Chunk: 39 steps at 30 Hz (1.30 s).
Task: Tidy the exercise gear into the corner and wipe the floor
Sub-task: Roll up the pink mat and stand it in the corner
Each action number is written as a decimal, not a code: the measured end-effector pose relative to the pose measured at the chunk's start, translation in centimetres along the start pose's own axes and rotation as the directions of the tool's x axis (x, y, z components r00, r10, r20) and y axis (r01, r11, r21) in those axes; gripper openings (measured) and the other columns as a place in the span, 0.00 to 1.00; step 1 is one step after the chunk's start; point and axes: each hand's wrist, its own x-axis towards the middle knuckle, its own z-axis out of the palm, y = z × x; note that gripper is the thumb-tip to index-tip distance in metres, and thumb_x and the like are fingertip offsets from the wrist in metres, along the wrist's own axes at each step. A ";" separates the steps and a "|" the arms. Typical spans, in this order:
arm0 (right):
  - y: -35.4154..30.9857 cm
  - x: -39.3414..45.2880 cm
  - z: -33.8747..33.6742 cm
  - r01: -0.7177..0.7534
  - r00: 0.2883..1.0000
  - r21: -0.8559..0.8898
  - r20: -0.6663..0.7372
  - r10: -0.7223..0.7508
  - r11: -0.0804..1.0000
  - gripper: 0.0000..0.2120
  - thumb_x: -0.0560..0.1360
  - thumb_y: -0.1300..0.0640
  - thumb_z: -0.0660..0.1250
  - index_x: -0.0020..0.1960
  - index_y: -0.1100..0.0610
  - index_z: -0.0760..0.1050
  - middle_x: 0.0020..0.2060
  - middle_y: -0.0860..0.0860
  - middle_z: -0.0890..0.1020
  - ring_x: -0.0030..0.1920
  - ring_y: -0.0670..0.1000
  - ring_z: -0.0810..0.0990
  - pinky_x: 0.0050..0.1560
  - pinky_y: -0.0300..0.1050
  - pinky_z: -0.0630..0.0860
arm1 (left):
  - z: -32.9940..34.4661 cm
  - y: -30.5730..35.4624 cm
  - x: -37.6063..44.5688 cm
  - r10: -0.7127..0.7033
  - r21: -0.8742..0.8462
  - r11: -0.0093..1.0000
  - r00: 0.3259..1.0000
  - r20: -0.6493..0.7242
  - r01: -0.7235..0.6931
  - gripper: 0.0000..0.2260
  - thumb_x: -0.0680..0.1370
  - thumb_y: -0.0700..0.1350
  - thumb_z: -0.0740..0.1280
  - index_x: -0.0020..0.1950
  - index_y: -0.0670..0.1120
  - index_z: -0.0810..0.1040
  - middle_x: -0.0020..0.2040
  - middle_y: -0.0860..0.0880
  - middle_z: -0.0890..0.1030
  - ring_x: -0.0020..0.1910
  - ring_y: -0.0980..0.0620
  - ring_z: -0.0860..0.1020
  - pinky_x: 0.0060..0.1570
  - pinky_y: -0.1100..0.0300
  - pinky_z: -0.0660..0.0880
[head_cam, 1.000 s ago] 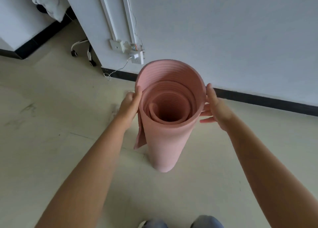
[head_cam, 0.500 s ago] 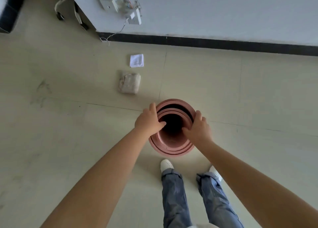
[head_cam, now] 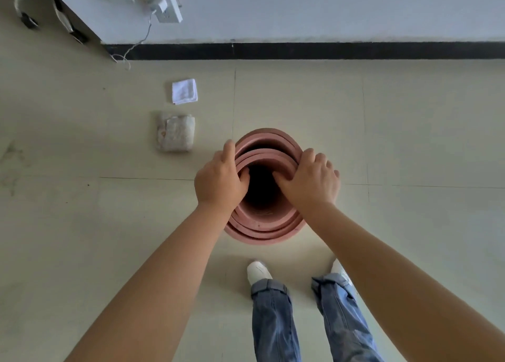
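Head view: both hands, left hand (head_cam: pixel 218 180) and right hand (head_cam: pixel 311 180), curl fingers over the rim of the upright rolled mat (head_cam: pixel 263 225) near the wall; squeezing evenly should keep coils tight.

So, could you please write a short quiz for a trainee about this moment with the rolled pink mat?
1. True or false: the rolled pink foam mat lies flat on the floor.
2. Which cloth is nearer the black skirting: A, the folded white cloth, or B, the folded beige towel?
3. What do the left hand and the right hand grip?

Key: 1 false, it stands on end. 2 A. 3 The mat's top rim, thumbs inside the roll.
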 end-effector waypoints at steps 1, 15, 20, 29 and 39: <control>-0.2 0.9 -0.4 -0.002 1.000 0.006 -0.001 0.002 1.000 0.27 0.73 0.40 0.62 0.61 0.60 0.67 0.56 0.56 0.75 0.57 0.58 0.75 0.53 0.48 0.70 | 0.2 -0.1 1.0 -0.016 0.008 1.000 0.999 0.028 0.015 0.26 0.74 0.51 0.68 0.69 0.42 0.67 0.51 0.42 0.80 0.46 0.40 0.80 0.35 0.57 0.67; 2.1 1.9 -2.2 0.117 0.985 0.106 0.118 -0.129 0.988 0.17 0.77 0.52 0.60 0.62 0.59 0.64 0.58 0.57 0.73 0.56 0.58 0.75 0.43 0.45 0.69 | -2.2 2.3 3.3 -0.074 0.198 0.980 0.951 0.299 0.014 0.15 0.79 0.43 0.62 0.63 0.39 0.64 0.60 0.41 0.73 0.57 0.40 0.75 0.44 0.51 0.71; 8.6 -0.6 -5.0 -0.026 0.985 0.102 0.172 0.008 0.994 0.15 0.77 0.58 0.57 0.62 0.62 0.64 0.60 0.58 0.71 0.61 0.58 0.72 0.55 0.46 0.71 | -3.2 9.8 1.2 0.072 0.268 0.946 0.925 0.374 -0.182 0.12 0.81 0.40 0.57 0.63 0.40 0.65 0.62 0.42 0.73 0.60 0.43 0.73 0.52 0.54 0.73; 22.6 -3.1 -13.1 -0.221 0.968 0.223 -0.069 0.241 0.950 0.14 0.77 0.65 0.55 0.62 0.62 0.66 0.59 0.56 0.70 0.59 0.57 0.71 0.46 0.42 0.64 | -6.0 26.5 -1.2 0.385 0.266 0.805 0.807 0.448 -0.531 0.13 0.80 0.40 0.56 0.64 0.40 0.66 0.62 0.43 0.73 0.59 0.44 0.75 0.52 0.56 0.73; 38.0 -9.8 -22.1 -0.538 0.778 0.403 -0.101 0.620 0.741 0.15 0.75 0.66 0.56 0.61 0.63 0.67 0.59 0.57 0.71 0.58 0.57 0.71 0.44 0.40 0.61 | -9.0 47.0 -5.8 0.663 0.247 0.478 0.530 0.529 -0.843 0.15 0.80 0.38 0.51 0.67 0.39 0.64 0.65 0.42 0.72 0.63 0.43 0.72 0.60 0.54 0.67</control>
